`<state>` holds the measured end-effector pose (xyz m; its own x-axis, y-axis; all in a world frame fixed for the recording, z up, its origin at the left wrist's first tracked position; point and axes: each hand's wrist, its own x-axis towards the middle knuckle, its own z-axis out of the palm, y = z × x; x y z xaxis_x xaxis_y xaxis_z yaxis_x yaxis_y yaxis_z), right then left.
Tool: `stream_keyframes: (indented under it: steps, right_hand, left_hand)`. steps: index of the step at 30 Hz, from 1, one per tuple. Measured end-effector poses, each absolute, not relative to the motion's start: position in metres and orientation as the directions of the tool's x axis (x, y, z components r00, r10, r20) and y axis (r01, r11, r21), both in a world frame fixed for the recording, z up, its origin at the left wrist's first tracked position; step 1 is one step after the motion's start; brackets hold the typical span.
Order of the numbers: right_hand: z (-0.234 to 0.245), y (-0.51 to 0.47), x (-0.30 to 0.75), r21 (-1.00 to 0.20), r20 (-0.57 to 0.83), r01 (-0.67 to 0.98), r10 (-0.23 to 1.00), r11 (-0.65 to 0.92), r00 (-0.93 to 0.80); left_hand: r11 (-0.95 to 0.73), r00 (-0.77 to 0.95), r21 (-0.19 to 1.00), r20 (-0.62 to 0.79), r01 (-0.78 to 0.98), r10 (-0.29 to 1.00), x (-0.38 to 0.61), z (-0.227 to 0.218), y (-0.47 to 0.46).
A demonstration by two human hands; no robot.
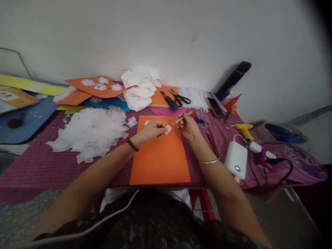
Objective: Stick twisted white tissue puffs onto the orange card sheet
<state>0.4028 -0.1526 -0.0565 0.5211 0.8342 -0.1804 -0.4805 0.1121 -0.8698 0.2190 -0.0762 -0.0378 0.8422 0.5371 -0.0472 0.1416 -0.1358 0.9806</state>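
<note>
Beaded wristband (131,145), silver bangle (209,161)

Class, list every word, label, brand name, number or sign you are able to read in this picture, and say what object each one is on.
No text can be read.
Yellow-brown printed card at the far left: a white label with dark marks, too blurred to read.
White rectangular power bank: only a small lit dot, no legible number.
Purple patterned plastic bag: pale printed marks, too small to read.

Orange card sheet (160,155); maroon checked tablecloth (38,166); white paper scraps (90,133).
</note>
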Motion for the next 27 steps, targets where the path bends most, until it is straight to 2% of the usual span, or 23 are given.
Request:
stream_keyframes:
  steps: [2, 4, 8, 11, 14, 17, 23, 27]
  right_hand:
    - [-0.06, -0.151, 0.396, -0.866, -0.128, -0.474, 0.848, 0.157, 0.515]
    - [-0.062, -0.154, 0.39, -0.887, -0.029, -0.408, 0.856, 0.217, 0.517]
    - [-0.062, -0.166, 0.38, -0.942, 0.182, -0.16, 0.851, 0.295, 0.493]
    - [-0.06, -0.173, 0.374, -0.96, 0.268, 0.052, 0.843, 0.276, 0.467]
    - [-0.06, -0.176, 0.371, -0.95, 0.292, 0.221, 0.871, 0.219, 0.395]
    - [-0.06, -0.177, 0.369, -0.932, 0.295, 0.313, 0.887, 0.185, 0.354]
    - [-0.064, -0.173, 0.367, -0.913, 0.291, 0.388, 0.869, 0.127, 0.4]
    - [-0.067, -0.171, 0.367, -0.916, 0.264, 0.389, 0.878, 0.098, 0.4]
  left_hand:
    - [0.004, 0.799, 0.997, -0.065, 0.078, 0.598, 0.222, -0.054, -0.076]
    - [0.059, 0.777, 0.998, -0.061, 0.031, 0.626, 0.224, -0.068, -0.079]
    - [0.035, 0.789, 0.999, -0.007, -0.018, 0.614, 0.225, -0.08, -0.083]
    - [0.015, 0.789, 0.999, 0.016, -0.032, 0.615, 0.225, -0.081, -0.084]
    - [-0.024, 0.786, 0.999, 0.043, -0.036, 0.616, 0.224, -0.08, -0.084]
    - [-0.053, 0.785, 0.998, 0.065, -0.041, 0.616, 0.224, -0.078, -0.085]
    - [0.027, 0.705, 0.992, 0.068, -0.124, 0.706, 0.224, -0.077, -0.085]
    - [0.019, 0.634, 0.98, 0.112, -0.196, 0.765, 0.227, -0.078, -0.081]
